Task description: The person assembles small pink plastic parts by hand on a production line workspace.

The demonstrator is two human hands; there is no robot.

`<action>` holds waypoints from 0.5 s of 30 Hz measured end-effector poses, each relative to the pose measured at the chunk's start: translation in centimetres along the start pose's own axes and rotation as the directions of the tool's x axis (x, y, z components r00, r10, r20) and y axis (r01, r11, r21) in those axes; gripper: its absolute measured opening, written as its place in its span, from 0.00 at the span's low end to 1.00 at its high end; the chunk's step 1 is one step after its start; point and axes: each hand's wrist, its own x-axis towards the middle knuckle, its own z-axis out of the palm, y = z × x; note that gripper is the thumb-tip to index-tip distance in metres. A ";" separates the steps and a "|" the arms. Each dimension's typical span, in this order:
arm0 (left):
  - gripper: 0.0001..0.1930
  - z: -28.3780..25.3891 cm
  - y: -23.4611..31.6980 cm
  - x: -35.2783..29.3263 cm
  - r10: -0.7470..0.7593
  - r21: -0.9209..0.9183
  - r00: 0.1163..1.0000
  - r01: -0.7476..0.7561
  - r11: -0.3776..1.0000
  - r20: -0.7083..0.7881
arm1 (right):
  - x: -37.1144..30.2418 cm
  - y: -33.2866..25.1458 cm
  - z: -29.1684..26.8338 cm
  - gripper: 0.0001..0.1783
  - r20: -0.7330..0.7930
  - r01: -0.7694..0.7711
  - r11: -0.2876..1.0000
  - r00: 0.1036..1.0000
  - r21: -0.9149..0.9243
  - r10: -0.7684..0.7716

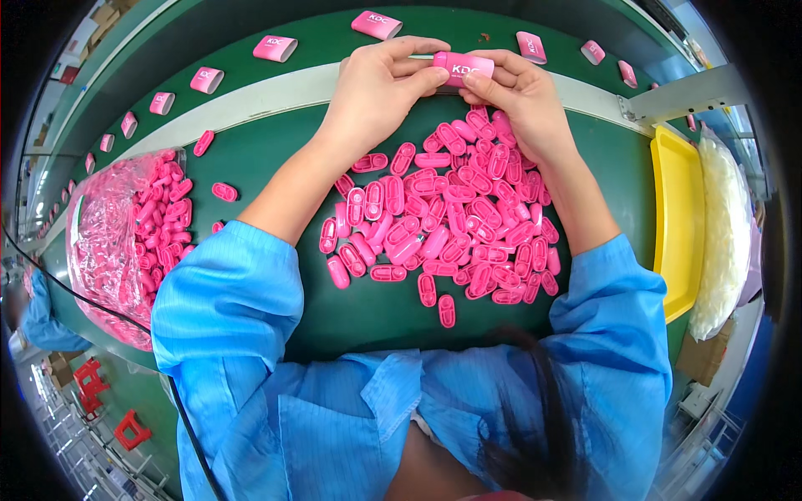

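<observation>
Above the far edge of the table my two hands meet at one pink piece. My right hand (525,98) is closed on a flattened pink sleeve (478,70) with white print, its thumb on the front face. From the other side, my left hand (376,96) pinches a plain pink end part (440,65) at the sleeve's left end. A thin pale strip (421,57) shows between the left fingers; what it is I cannot make out. Beneath my hands lies a large heap of pink oval cap pieces (443,209), many with their hollow side up.
Printed pink sleeves (276,48) stand spaced along the green strip (317,42) beyond a pale rail (251,103). A clear bag (104,242) spills more pink caps at left. A yellow tray (675,225) and a white filled bag (718,234) are at right. A black cable (92,301) crosses the left.
</observation>
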 end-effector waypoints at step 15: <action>0.10 2.4 0.4 -1.4 0.395 0.596 0.903 -0.226 0.770 -0.168 | -0.5 -0.3 2.1 0.13 -0.086 0.301 0.887 0.932 -0.350 -0.351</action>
